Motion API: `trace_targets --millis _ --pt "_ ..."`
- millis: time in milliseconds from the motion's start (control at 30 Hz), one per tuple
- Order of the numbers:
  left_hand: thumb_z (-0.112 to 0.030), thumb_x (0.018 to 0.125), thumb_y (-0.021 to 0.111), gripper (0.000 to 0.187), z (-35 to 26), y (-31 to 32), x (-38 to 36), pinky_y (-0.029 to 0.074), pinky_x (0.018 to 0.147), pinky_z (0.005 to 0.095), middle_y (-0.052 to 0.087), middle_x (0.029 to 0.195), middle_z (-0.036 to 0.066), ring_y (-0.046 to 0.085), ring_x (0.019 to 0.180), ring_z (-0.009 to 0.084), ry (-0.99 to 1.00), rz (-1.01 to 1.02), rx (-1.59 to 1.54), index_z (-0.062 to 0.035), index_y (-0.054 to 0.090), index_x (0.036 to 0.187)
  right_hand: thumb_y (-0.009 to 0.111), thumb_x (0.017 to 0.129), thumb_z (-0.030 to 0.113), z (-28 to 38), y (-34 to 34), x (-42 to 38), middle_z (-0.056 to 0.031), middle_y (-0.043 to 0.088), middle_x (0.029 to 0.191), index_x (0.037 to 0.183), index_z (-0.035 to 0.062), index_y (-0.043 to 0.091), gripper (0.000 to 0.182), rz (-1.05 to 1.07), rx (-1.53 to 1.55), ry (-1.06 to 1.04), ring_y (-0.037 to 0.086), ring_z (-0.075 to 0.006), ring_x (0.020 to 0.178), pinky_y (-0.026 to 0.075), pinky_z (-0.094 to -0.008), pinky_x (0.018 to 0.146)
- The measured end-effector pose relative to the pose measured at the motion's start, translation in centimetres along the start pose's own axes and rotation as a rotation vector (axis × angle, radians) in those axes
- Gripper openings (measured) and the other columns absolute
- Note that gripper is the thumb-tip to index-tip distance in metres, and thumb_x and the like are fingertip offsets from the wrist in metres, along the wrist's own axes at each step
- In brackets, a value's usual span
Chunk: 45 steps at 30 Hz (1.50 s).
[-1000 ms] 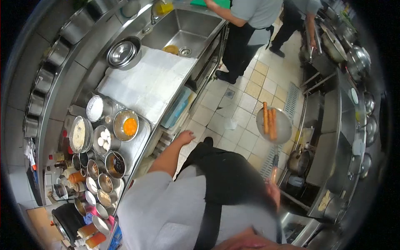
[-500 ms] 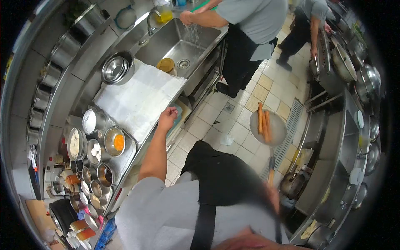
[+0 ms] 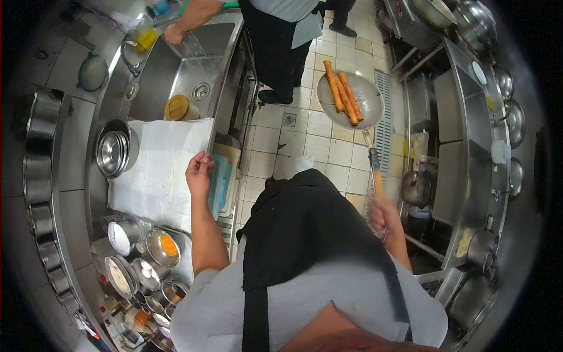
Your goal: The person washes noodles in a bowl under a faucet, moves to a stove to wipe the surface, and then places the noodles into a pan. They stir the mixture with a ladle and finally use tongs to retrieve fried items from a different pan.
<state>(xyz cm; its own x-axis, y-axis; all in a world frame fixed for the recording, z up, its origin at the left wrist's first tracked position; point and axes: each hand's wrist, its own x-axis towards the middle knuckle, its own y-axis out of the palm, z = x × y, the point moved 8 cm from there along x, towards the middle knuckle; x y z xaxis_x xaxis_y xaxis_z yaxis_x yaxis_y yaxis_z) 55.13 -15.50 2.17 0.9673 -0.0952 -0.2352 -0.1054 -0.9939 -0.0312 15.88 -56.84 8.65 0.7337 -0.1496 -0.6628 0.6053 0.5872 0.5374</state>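
Note:
My right hand (image 3: 382, 216) is wrapped round the wooden handle of a long-handled skimmer (image 3: 370, 100). On the skimmer's round, flat head lie three golden-brown fried dough sticks (image 3: 347, 97), held out over the floor. My left hand (image 3: 199, 167) hovers near the edge of the counter, beside the white cloth (image 3: 155, 170), its fingers curled together; whether anything small is between them is hidden.
A co-worker (image 3: 281, 41) stands at the sink (image 3: 193, 64) with a hand under running water. Nested steel bowls (image 3: 114, 152) and a bowl with orange yolk (image 3: 164, 246) are on the left counter. Steel shelving (image 3: 451, 117) lines the right side.
The view has turned, so the sink and co-worker appear further left. The skimmer with the dough sticks appears higher in view, and my right hand shows more fully. The other worker is mostly out of view.

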Motion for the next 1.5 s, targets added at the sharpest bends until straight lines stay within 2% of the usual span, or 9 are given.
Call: trace_targets --millis 400,500,600,700,800,867,1100,1267,1500 --pt "-0.015 0.096 0.062 0.03 -1.0 15.7 5.4 0.053 0.082 0.0299 0.067 0.113 0.01 0.065 0.09 0.0154 0.076 0.355 -0.005 -0.0015 0.06 0.122 0.048 0.103 0.025 -1.4 -5.8 -1.2 0.0022 0.039 0.059 0.118 0.007 0.049 0.024 -0.175 0.152 -0.101 0.038 -0.0075 0.041 0.035 -0.0247 0.033" --pt "-0.011 0.095 0.062 0.029 1.2 21.3 4.5 0.053 0.084 0.0291 0.067 0.107 0.009 0.063 0.091 0.0147 -0.004 0.395 0.095 0.0028 0.06 0.12 0.05 0.102 0.024 0.8 -8.5 -0.9 0.002 0.041 0.059 0.116 0.0065 0.051 0.023 -0.211 0.179 -0.119 0.039 -0.0074 0.041 0.035 -0.0245 0.034" --pt "-0.017 0.091 0.067 0.03 9.9 23.9 5.4 0.054 0.072 0.0304 0.069 0.096 0.009 0.064 0.079 0.0153 0.001 0.411 0.27 0.0015 0.064 0.114 0.053 0.1 0.023 3.3 -12.4 -0.2 0.0017 0.042 0.06 0.115 0.0071 0.052 0.022 -0.191 0.234 -0.111 0.04 -0.0078 0.04 0.035 -0.0248 0.034" --pt "-0.023 0.088 0.069 0.033 19.9 23.8 3.8 0.053 0.061 0.032 0.068 0.085 0.011 0.064 0.065 0.0179 -0.154 0.47 0.587 0.0013 0.066 0.109 0.055 0.099 0.023 5.9 -16.3 -0.2 0.0015 0.042 0.06 0.115 0.0071 0.052 0.023 -0.212 0.2 -0.098 0.04 -0.008 0.04 0.035 -0.025 0.034" --pt "-0.025 0.086 0.07 0.036 22.5 24.3 -1.8 0.05 0.049 0.0337 0.068 0.083 0.011 0.064 0.06 0.0194 -0.553 0.572 0.923 0.0007 0.066 0.111 0.057 0.097 0.023 9.2 -18.5 -0.9 0.0015 0.043 0.06 0.114 0.007 0.052 0.024 -0.227 0.175 -0.065 0.04 -0.0079 0.04 0.035 -0.025 0.034" --pt "-0.027 0.086 0.07 0.04 23.6 25.0 -3.6 0.047 0.045 0.0338 0.069 0.084 0.01 0.064 0.06 0.0194 -0.634 0.543 0.836 0.0005 0.064 0.115 0.058 0.097 0.024 11.3 -20.2 -0.8 0.0015 0.044 0.06 0.114 0.0073 0.053 0.025 -0.211 0.136 -0.063 0.04 -0.0078 0.041 0.035 -0.025 0.034" --pt "-0.028 0.085 0.071 0.047 22.2 26.6 -5.9 0.046 0.044 0.0327 0.069 0.095 0.012 0.064 0.061 0.0186 -0.659 0.392 0.737 0.0 0.062 0.121 0.06 0.096 0.025 17.2 -23.5 2.1 0.0015 0.044 0.061 0.115 0.0079 0.052 0.027 -0.162 0.124 -0.028 0.041 -0.008 0.042 0.035 -0.0247 0.035" --pt "-0.027 0.085 0.071 0.051 21.4 29.1 -2.4 0.052 0.057 0.0312 0.07 0.102 0.015 0.065 0.067 0.0197 -0.564 0.359 0.766 0.002 0.06 0.126 0.058 0.097 0.026 21.8 -24.3 6.1 0.0022 0.044 0.062 0.115 0.0083 0.052 0.026 -0.149 0.119 -0.029 0.04 -0.007 0.043 0.035 -0.0241 0.035" --pt "-0.026 0.083 0.071 0.05 19.4 41.1 4.9 0.053 0.061 0.0321 0.07 0.103 0.017 0.066 0.068 0.0218 -0.469 0.484 0.754 0.0032 0.063 0.122 0.058 0.097 0.025 29.7 -23.2 9.1 0.0031 0.043 0.059 0.114 0.0079 0.053 0.025 -0.22 0.061 -0.019 0.041 -0.0068 0.042 0.035 -0.0235 0.034"
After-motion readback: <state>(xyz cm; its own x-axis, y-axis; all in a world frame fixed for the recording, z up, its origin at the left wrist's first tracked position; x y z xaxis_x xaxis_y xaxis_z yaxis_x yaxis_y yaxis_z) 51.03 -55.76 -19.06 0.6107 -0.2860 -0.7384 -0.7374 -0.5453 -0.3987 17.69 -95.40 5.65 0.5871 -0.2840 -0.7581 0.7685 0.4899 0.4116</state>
